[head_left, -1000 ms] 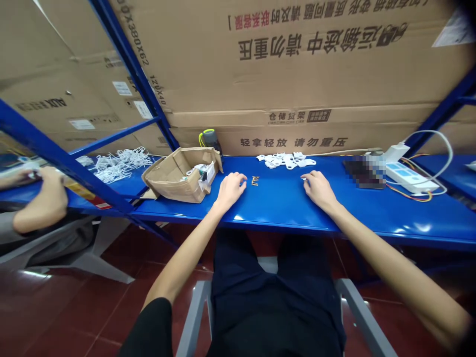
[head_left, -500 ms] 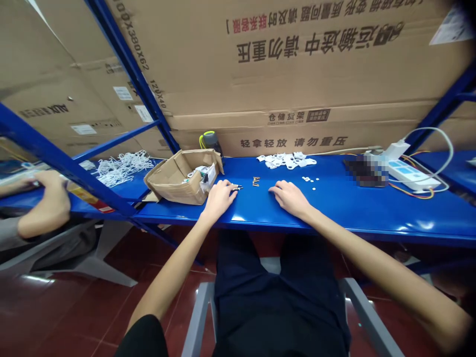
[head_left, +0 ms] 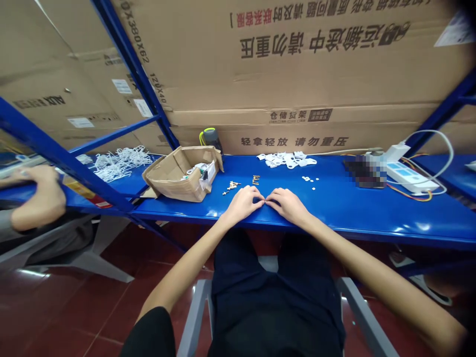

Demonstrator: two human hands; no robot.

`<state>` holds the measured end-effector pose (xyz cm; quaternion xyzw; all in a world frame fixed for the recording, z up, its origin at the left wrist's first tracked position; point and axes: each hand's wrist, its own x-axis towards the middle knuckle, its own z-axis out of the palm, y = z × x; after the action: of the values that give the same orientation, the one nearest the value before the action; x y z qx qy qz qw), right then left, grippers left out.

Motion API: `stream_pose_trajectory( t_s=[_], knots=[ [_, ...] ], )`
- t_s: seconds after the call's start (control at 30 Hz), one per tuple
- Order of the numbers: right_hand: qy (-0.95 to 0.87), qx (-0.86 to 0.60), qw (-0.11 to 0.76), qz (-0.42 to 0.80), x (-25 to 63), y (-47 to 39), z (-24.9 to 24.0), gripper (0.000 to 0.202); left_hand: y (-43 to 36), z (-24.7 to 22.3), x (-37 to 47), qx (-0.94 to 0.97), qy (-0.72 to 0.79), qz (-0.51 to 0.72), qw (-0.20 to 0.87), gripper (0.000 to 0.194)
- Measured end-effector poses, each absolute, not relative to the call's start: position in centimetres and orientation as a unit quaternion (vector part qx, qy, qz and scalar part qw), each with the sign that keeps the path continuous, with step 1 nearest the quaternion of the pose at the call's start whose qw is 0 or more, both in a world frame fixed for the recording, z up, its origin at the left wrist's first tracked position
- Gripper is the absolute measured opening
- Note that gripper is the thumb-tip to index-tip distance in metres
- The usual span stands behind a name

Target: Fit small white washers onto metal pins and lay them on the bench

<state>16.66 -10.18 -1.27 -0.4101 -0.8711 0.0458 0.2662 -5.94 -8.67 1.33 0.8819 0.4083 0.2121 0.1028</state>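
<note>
My left hand (head_left: 245,202) and my right hand (head_left: 285,203) meet fingertip to fingertip over the front of the blue shelf (head_left: 345,210). Both are closed in a pinch; whatever lies between the fingertips is too small to make out. Left of my left hand lies a little heap of small brass-coloured pins (head_left: 232,185). Just beyond the hands is a group of small copper-coloured metal pieces (head_left: 256,179). Several tiny white pieces (head_left: 308,179) are scattered past my right hand, and behind them is a pile of flat white plastic parts (head_left: 286,159) with holes.
An open cardboard box (head_left: 174,186) with small items stands at left, a dark bottle (head_left: 211,139) behind it. White wire-like pieces (head_left: 121,162) lie beyond the blue post. A power strip (head_left: 412,177) with cables is at right. Another person's hand (head_left: 44,191) is at far left.
My left hand has left the brass-coloured pins and moved right. My right hand has shifted slightly left and nearer, so the fingertips now meet.
</note>
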Motion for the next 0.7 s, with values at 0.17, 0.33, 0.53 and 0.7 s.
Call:
stream_pose_trajectory(
  t_s=[0.17,0.33,0.53,0.7],
  knots=[
    [-0.855,-0.420,0.280,0.117,17.2,-10.8,-0.4,0.013,-9.1,1.6,-5.5,0.882,0.392,0.220,0.139,0.018],
    [-0.859,-0.413,0.268,0.141,18.2,-10.7,0.6,0.007,-8.7,1.8,-5.8,0.891,0.388,0.198,0.129,0.014],
    [-0.838,-0.466,0.268,0.089,22.8,-8.3,-0.5,0.011,-6.8,2.3,-8.4,0.862,0.467,0.191,0.040,0.017],
    [-0.804,-0.533,0.263,-0.020,26.6,-6.3,-1.5,0.018,-4.0,2.2,-10.2,0.837,0.511,0.193,-0.025,0.019]
  ],
)
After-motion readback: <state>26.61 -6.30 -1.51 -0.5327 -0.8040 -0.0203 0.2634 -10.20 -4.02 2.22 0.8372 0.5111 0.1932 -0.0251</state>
